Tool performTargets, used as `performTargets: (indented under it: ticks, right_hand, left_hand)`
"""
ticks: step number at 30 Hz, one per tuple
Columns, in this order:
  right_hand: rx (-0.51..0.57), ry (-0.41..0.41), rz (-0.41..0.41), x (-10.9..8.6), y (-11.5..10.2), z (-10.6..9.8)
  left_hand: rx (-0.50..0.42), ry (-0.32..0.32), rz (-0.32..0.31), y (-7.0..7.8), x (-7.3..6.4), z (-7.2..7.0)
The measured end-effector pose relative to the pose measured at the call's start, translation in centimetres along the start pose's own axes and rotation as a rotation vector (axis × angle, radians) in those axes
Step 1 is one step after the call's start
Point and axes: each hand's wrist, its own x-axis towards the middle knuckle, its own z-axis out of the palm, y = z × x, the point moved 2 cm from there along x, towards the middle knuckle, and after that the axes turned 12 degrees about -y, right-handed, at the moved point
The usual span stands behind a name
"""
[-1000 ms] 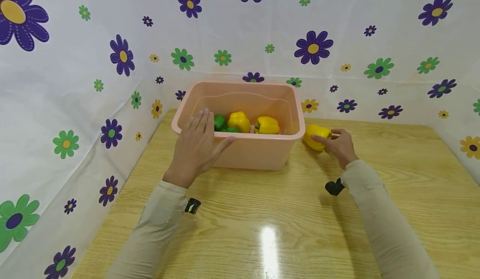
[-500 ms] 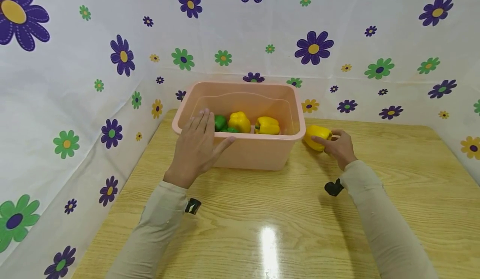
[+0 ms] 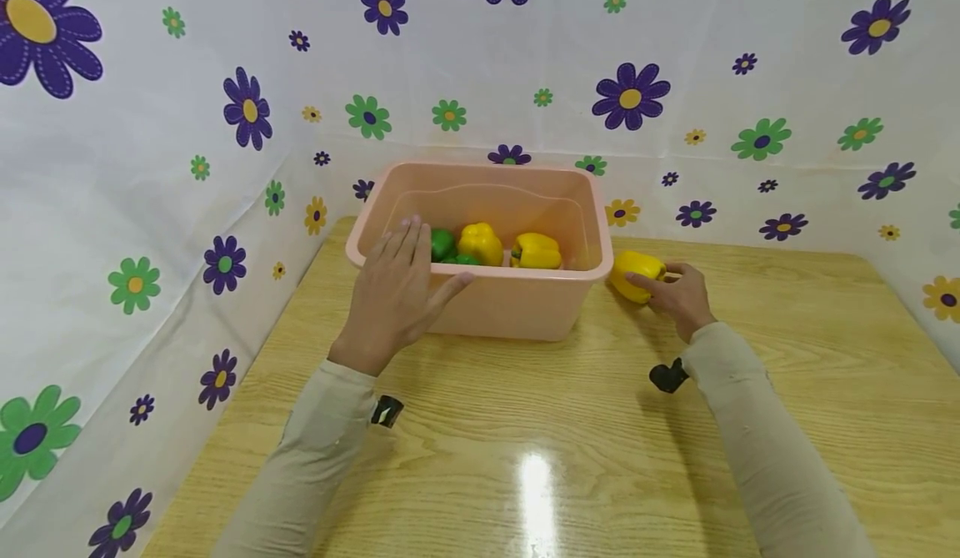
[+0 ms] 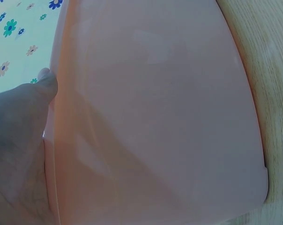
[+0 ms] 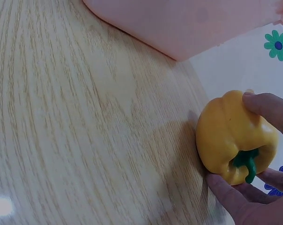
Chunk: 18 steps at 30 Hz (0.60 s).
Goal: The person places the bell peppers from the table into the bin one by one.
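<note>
A pink plastic tub (image 3: 495,306) stands toward the back of the table. My left hand (image 3: 390,299) rests flat on its front rim near the left corner, fingers straight over the edge and thumb spread along the rim. At the tub's right side, on the table, lies a yellow bell pepper (image 3: 628,278). My right hand (image 3: 678,298) grips this pepper, the thumb on one side and fingers around the other. In the right wrist view the pepper (image 5: 233,129) shows its green stem. Inside the tub lie two yellow peppers (image 3: 536,251) and green peppers (image 3: 442,244), partly hidden by the rim and left hand.
The wood-grain table (image 3: 525,408) stretches in front of the tub and off to the right. A white flower-patterned sheet (image 3: 480,57) hangs behind and along the left. Black wrist cameras (image 3: 668,375) sit below both wrists.
Both hands stay in place, the left on the rim and the right on the yellow bell pepper. Only the head view shifts very slightly.
</note>
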Motion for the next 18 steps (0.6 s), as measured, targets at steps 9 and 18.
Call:
performTargets:
  ticks: [9,18]
  right_hand:
    - [0.021,0.006,0.013,-0.2,0.0,-0.4]
    - [0.031,0.023,-0.006,-0.5,-0.5,-1.4]
  left_hand:
    - [0.002,-0.028,-0.014,0.1,-0.1,-0.1]
    - [0.006,-0.029,-0.012,0.1,0.0,-0.1]
